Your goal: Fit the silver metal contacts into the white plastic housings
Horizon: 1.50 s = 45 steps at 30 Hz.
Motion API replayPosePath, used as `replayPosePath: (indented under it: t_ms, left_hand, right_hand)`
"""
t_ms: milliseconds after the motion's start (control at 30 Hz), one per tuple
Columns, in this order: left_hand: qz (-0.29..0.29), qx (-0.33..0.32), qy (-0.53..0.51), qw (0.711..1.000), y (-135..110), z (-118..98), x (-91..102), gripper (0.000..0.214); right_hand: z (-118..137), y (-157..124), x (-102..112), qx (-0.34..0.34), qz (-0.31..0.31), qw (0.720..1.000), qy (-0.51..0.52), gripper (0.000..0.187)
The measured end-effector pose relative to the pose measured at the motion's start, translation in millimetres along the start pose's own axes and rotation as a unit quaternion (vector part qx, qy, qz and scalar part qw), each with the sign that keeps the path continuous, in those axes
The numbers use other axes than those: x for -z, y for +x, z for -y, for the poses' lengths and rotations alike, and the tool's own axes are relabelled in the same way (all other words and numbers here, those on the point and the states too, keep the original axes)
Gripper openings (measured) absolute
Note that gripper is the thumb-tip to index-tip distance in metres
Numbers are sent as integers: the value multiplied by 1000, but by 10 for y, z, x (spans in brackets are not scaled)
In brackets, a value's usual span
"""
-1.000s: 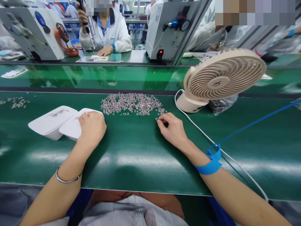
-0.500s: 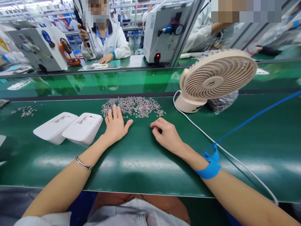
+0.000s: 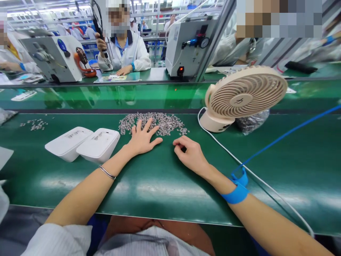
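The right hand (image 3: 190,154) rests on the green desk (image 3: 160,185), fingers curled narrow, short of the pile of small metal parts (image 3: 156,123); whether they pinch a part I cannot tell. The left hand (image 3: 142,140) lies flat, fingers spread wide, tips touching the pile's near edge. Two white housings (image 3: 85,144) sit left; a desk fan (image 3: 239,97) stands far right.

One head-worn camera looks forward and down, close over the glossy green bench mat (image 3: 160,185), hands near, conveyor far.
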<state>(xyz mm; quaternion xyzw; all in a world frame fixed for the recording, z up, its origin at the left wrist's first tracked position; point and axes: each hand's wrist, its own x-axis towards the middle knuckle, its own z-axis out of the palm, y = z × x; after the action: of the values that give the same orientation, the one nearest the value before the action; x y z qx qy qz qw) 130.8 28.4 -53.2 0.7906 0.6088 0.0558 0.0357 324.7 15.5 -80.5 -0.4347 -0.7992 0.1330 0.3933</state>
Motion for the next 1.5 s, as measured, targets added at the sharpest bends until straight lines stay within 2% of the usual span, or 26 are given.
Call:
replayPosePath:
  t_ms: [300,467,667,800,1033,1200,1333,1500]
  left_hand:
    - [-22,37,-11,999,-56,23,-30,62]
    - [-55,49,-3,997,-92,-2,-50,59]
    - [-123,154,-21,980,-99,15,-48,61]
    - [-165,230,-42,958,-74,177,23,60]
    - [-239,324,-44,914,-46,645,153,61]
    - [-250,306,-33,918,-41,672,110,62]
    - [-244,259,-28,934,-50,573,62,60]
    - [-250,249,-25,935,-88,548,69,61]
  right_hand:
    - [-5,11,29,-23,-5,999,23,13]
    - [-4,30,54,-31,-14,999,26,12]
    - [-16,45,76,-42,-31,998,32,13]
    - [-32,51,104,-36,-45,997,44,18]
    - [-17,81,146,-56,-73,994,55,12]
    - [-45,95,172,-65,-85,993,55,9]
    - [-69,126,290,-81,-173,981,-12,12]
    - [-98,125,537,-164,-277,946,-20,14]
